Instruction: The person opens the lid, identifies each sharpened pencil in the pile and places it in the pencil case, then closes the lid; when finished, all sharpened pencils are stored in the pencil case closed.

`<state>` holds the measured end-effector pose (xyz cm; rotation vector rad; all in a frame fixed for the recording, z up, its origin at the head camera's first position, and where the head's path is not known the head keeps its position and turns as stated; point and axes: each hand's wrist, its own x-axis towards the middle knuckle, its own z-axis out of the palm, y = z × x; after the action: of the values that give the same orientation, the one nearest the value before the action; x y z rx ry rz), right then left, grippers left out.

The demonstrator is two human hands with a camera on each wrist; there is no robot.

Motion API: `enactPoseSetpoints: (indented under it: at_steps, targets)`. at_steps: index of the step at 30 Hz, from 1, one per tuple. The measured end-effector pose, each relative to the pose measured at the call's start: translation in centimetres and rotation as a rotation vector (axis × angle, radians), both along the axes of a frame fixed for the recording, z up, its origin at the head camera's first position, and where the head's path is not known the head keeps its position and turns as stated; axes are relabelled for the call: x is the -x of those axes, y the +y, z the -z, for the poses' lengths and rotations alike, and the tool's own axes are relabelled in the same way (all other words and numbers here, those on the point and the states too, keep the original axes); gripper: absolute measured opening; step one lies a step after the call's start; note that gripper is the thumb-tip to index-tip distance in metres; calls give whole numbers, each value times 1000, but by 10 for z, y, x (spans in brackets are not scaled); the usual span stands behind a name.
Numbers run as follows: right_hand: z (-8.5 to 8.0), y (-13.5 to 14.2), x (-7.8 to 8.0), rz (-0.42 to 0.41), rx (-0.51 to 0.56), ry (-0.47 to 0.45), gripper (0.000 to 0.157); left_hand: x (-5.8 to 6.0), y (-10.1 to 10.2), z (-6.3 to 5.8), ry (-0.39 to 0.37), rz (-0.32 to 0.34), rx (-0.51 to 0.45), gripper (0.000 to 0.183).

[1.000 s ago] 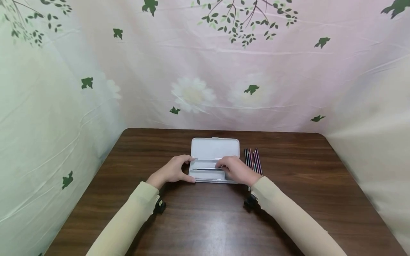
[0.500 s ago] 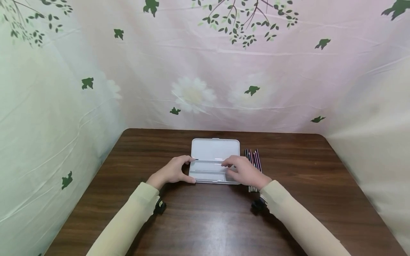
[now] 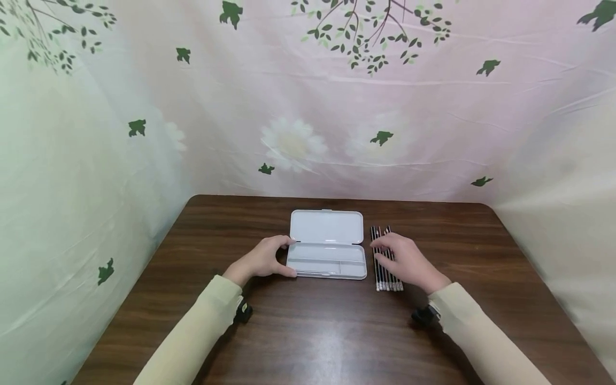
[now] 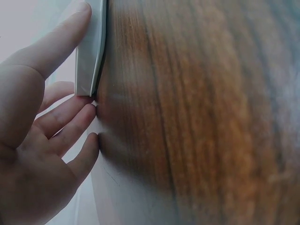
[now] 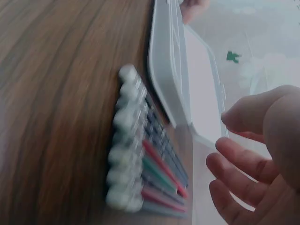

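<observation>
A white pencil case (image 3: 327, 269) lies with its lid (image 3: 327, 226) laid back and its long and short compartments showing. My left hand (image 3: 260, 260) holds its left end, thumb at the front corner and fingers at the back one. Seen from the left wrist, the thumb lies along the case's side wall (image 4: 89, 70). Several pencils (image 5: 159, 159) with pale eraser ends lie side by side to the right of the case. Above them is my right hand (image 3: 404, 260), thumb and fingers apart with nothing between them.
Everything stands on a dark wood-grain table (image 3: 308, 331). Behind it hangs a pale cloth (image 3: 212, 117) printed with leaves, birds and flowers, which also runs along both sides. Each wrist carries a small black camera (image 3: 244, 311).
My right hand has opened from a pinch on a slim stick inside the case and moved right, over the pencils. The left hand has stayed at the case's left end.
</observation>
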<state>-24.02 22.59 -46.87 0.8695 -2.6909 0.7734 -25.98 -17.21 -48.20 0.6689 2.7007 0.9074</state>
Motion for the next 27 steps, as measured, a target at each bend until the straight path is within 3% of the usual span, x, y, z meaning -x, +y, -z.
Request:
enactPoseSetpoints:
  at_steps: [7,17,27]
  targets:
    - [2,32,-12,131,-30,-118,28,0,6,2,15,12,1,85]
    - [3,47,-15,184,-47,-240,31,0,5,-2,-23,-14,10,87]
    - [11,45,-13,165,-36,-195,26,0,3,-1,-7,-13,19,86]
